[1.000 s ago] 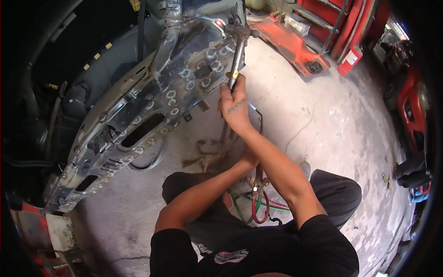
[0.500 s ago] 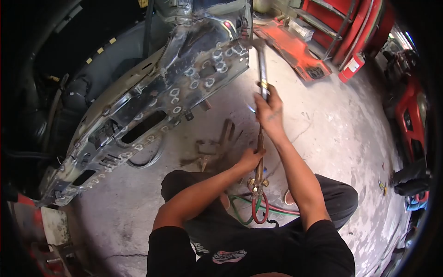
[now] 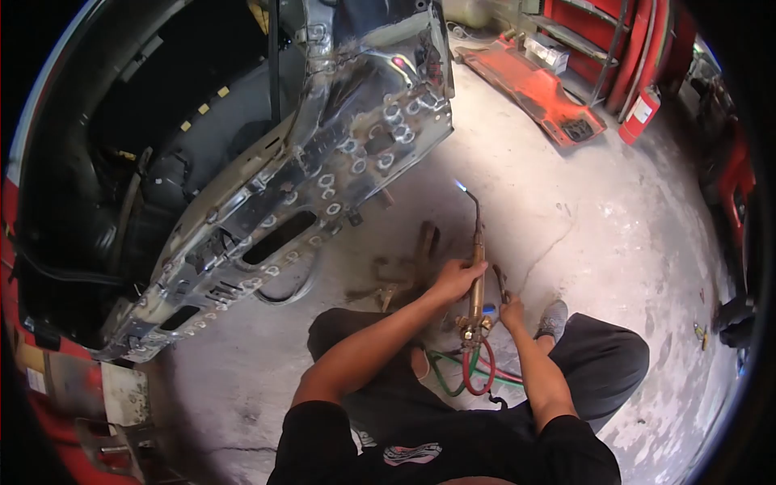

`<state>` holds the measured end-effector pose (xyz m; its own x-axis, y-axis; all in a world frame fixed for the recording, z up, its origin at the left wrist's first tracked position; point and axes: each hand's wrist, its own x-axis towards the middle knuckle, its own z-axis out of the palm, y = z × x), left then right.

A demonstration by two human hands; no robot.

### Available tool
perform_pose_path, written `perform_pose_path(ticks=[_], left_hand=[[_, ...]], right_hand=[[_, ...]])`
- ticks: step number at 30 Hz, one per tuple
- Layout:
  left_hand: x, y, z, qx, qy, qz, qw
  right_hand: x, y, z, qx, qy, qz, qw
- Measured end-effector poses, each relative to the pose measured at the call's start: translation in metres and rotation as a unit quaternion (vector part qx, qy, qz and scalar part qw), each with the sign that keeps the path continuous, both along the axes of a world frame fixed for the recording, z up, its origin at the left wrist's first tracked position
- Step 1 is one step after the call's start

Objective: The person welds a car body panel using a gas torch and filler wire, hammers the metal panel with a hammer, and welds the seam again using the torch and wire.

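Observation:
My left hand (image 3: 457, 281) is wrapped round the brass body of a gas torch (image 3: 478, 242). A small blue-white flame (image 3: 461, 186) burns at its bent tip, pointing up and left. Red and green hoses (image 3: 471, 373) loop from the valves at its lower end. Close by on the right, my right hand (image 3: 512, 311) is closed on a hammer (image 3: 500, 281), held low and only partly visible. Ahead and to the left stands a bare metal car body panel (image 3: 323, 178) with many round weld marks. Near its upper corner a small spot (image 3: 398, 62) glows red. Both hands are apart from the panel.
A worn orange-red panel (image 3: 525, 89) lies on the concrete floor at the back. Beside it are a fire extinguisher (image 3: 640, 115) and a red shelf rack (image 3: 578, 36). Metal pieces (image 3: 388, 291) lie left of the torch. A cable (image 3: 295, 291) hangs under the car panel.
My right hand has come down from the panel's upper corner with the hammer, to beside the torch. The torch has shifted slightly right in view, still in my left hand.

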<state>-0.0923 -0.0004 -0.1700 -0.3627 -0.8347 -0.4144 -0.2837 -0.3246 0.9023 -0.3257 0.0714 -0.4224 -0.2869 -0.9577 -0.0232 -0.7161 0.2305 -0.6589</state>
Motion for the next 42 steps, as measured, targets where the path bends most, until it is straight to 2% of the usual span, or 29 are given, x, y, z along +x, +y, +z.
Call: perform_pose_path(ticks=[2,3,5,6,7,8,11,14,15,17,19,23,26,27,31,34,38,41,42], left_hand=[[-0.005,-0.005,-0.007,-0.027,0.037,0.029,0.999],[-0.005,-0.008,-0.009,-0.041,0.055,0.043,0.997],[-0.002,-0.013,-0.001,-0.010,0.091,0.049,0.995],[-0.002,-0.015,0.003,0.005,0.112,0.053,0.992],[-0.002,-0.019,0.007,0.005,0.113,0.057,0.992],[-0.002,-0.023,0.011,0.003,0.113,0.060,0.992],[0.000,-0.023,0.024,-0.002,0.136,0.063,0.989],[-0.007,-0.009,0.046,-0.013,0.141,0.041,0.989],[-0.008,-0.004,0.053,-0.017,0.135,0.034,0.990],[-0.008,0.001,0.052,-0.025,0.160,0.006,0.987],[-0.007,0.010,0.059,-0.027,0.170,-0.008,0.985],[-0.003,0.033,0.097,-0.031,0.188,-0.037,0.981],[-0.003,0.041,0.110,-0.061,0.233,-0.059,0.969],[-0.002,0.046,0.115,-0.074,0.250,-0.062,0.964],[0.032,0.066,0.162,-0.262,0.164,-0.024,0.951],[0.066,0.084,0.218,-0.406,0.089,0.096,0.905],[0.092,0.078,0.259,-0.586,0.018,0.255,0.769],[0.100,0.045,0.263,-0.629,-0.030,0.297,0.718],[0.103,0.035,0.259,-0.630,-0.083,0.311,0.707]], right_hand=[[-0.013,-0.015,-0.033,-0.093,0.001,0.092,0.991],[-0.006,-0.022,-0.014,-0.108,-0.049,0.093,0.989],[0.007,-0.032,0.080,-0.131,-0.145,0.100,0.976],[0.014,-0.027,0.129,-0.070,-0.296,0.094,0.948],[0.023,-0.022,0.180,-0.009,-0.437,0.085,0.895],[0.032,-0.015,0.218,0.052,-0.566,0.075,0.819],[0.060,0.021,0.268,0.048,-0.688,0.147,0.709],[0.066,0.042,0.273,0.006,-0.640,0.161,0.752],[0.068,0.047,0.279,0.007,-0.645,0.159,0.748],[0.069,0.061,0.296,0.009,-0.659,0.156,0.736],[0.072,0.077,0.311,-0.002,-0.698,0.161,0.697],[0.062,0.100,0.322,0.016,-0.744,0.178,0.643],[0.055,0.113,0.351,-0.006,-0.748,0.165,0.643],[0.051,0.116,0.361,-0.020,-0.736,0.162,0.657],[0.022,0.109,0.403,-0.078,-0.658,0.174,0.729],[0.002,0.093,0.426,-0.112,-0.615,0.221,0.749],[0.002,0.067,0.442,-0.135,-0.574,0.259,0.765],[0.011,0.058,0.439,-0.127,-0.580,0.260,0.761],[0.013,0.058,0.435,-0.123,-0.578,0.264,0.762]])
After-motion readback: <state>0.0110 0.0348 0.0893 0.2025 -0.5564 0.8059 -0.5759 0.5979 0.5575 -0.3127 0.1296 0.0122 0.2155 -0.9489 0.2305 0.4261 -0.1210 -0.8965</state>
